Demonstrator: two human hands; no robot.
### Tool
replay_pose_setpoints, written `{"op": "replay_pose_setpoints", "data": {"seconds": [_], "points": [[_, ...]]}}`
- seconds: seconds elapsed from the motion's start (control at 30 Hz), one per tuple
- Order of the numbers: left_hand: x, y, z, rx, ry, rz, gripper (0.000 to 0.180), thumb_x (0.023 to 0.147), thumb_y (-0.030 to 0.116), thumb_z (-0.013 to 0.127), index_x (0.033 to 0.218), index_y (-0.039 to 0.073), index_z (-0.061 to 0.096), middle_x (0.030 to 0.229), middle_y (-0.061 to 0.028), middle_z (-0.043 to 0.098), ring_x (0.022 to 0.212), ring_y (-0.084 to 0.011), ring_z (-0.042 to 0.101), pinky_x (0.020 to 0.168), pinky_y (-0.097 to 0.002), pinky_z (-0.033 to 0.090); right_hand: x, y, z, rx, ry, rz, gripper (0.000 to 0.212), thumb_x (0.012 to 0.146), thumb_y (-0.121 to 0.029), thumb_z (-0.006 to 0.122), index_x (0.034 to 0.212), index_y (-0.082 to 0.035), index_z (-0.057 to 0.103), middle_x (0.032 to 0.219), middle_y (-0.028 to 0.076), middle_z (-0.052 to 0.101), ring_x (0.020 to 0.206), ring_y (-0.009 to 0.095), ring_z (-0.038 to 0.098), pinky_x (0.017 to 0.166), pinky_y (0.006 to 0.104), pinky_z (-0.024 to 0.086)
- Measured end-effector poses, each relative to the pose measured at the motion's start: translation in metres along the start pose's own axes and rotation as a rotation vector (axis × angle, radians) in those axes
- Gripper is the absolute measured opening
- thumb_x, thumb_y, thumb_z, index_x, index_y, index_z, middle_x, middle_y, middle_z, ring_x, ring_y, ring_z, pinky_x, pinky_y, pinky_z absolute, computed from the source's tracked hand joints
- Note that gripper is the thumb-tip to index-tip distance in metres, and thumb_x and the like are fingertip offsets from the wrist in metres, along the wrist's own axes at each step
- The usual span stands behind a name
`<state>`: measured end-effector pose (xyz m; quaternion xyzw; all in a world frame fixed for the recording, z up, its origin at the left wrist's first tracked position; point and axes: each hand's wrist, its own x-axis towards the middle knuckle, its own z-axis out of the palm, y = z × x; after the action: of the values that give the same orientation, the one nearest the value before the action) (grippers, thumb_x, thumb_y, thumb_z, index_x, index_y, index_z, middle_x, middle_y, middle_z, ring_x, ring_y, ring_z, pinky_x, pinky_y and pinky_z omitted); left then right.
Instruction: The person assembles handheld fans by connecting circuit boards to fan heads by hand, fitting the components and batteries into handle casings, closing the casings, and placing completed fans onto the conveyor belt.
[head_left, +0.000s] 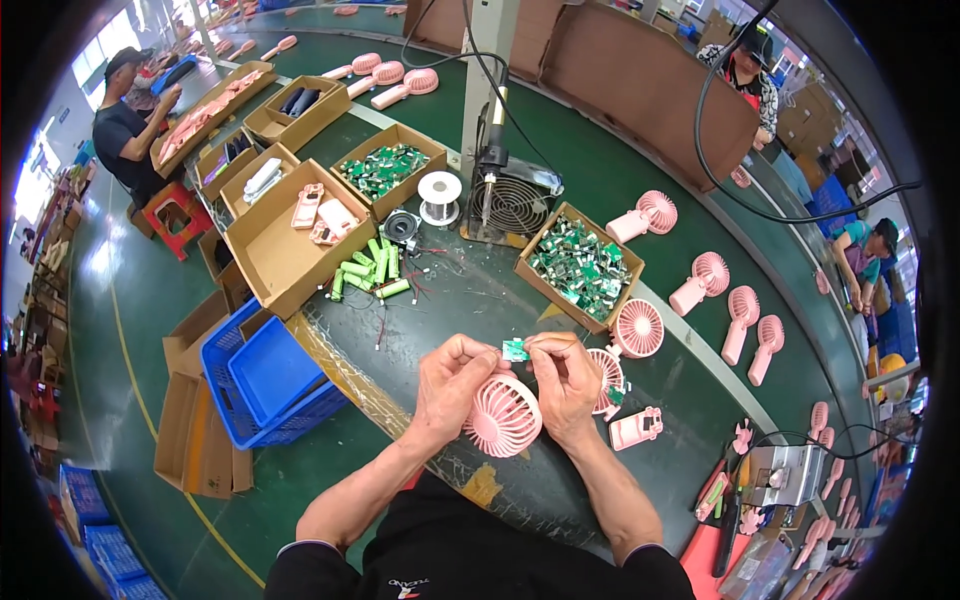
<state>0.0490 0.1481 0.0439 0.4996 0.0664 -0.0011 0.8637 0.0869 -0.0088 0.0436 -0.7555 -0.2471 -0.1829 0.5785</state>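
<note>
My left hand (452, 388) is closed round a pink handheld fan (502, 418), its round grille hanging below the fingers and its handle mostly hidden. A small green circuit board (515, 350) sits between the fingertips of both hands, just above the grille. Pinched on the board's right side is my right hand (566, 385). Right beside that hand lies another pink fan (606, 378) with a green board at its lower end. A pink handle shell (636, 428) rests a little farther right on the bench.
Beyond my hands stand a carton of green boards (548, 240), a solder wire spool (438, 198) and a soldering iron (489, 165). Green battery cells (372, 268) lie by a carton (255, 262). Blue crates (268, 375) are at left. Pink fans (700, 282) line the conveyor; co-workers sit farther off.
</note>
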Motion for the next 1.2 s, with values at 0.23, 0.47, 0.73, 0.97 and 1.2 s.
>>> {"op": "replay_pose_setpoints", "data": {"seconds": [0.23,0.47,0.73,0.97,1.2], "points": [[0.002,-0.001,0.0,0.017,-0.011,-0.003,0.01,0.095,0.005,0.056,0.094,-0.005,0.058,0.09,-0.0141,0.068,0.079,-0.0149,0.067,0.072,-0.028,0.057,0.002,-0.001,-0.001,0.072,0.011,0.094,0.009,0.085,0.007,0.065,0.093,0.004,0.061,0.092,0.015,0.067,0.081,0.021,0.067,0.073,0.0287,0.053],[0.009,0.0,-0.001,0.039,-0.012,-0.028,0.01,0.095,0.006,0.056,0.093,-0.004,0.058,0.09,-0.0128,0.069,0.079,-0.0129,0.066,0.071,-0.0264,0.056,0.005,0.003,-0.001,0.003,-0.013,-0.006,0.012,0.084,0.008,0.065,0.094,0.004,0.06,0.092,0.016,0.067,0.083,0.024,0.068,0.074,0.03,0.054],[0.02,0.006,-0.004,0.093,-0.01,-0.077,0.01,0.094,0.006,0.056,0.091,-0.003,0.059,0.087,-0.0113,0.069,0.076,-0.0107,0.065,0.069,-0.025,0.055,0.011,0.006,0.004,-0.035,-0.011,-0.098,0.016,0.081,0.011,0.067,0.093,0.004,0.06,0.091,0.016,0.067,0.084,0.027,0.068,0.074,0.032,0.055],[0.022,-0.008,-0.007,0.098,0.001,-0.005,0.011,0.095,0.006,0.056,0.091,-0.003,0.059,0.087,-0.0105,0.069,0.077,-0.0094,0.064,0.069,-0.024,0.054,0.005,0.009,0.006,0.105,-0.031,0.096,0.007,0.093,0.001,0.059,0.097,0.007,0.059,0.1,0.016,0.066,0.083,0.016,0.065,0.07,0.0271,0.057],[0.02,-0.004,-0.003,0.067,0.016,-0.026,0.011,0.095,0.005,0.055,0.092,-0.005,0.058,0.088,-0.0114,0.069,0.078,-0.0104,0.064,0.071,-0.0247,0.055,0.006,0.009,0.011,0.189,0.042,0.161,0.007,0.088,0.008,0.062,0.095,0.008,0.059,0.096,0.016,0.066,0.078,0.016,0.066,0.068,0.0262,0.057]]}}
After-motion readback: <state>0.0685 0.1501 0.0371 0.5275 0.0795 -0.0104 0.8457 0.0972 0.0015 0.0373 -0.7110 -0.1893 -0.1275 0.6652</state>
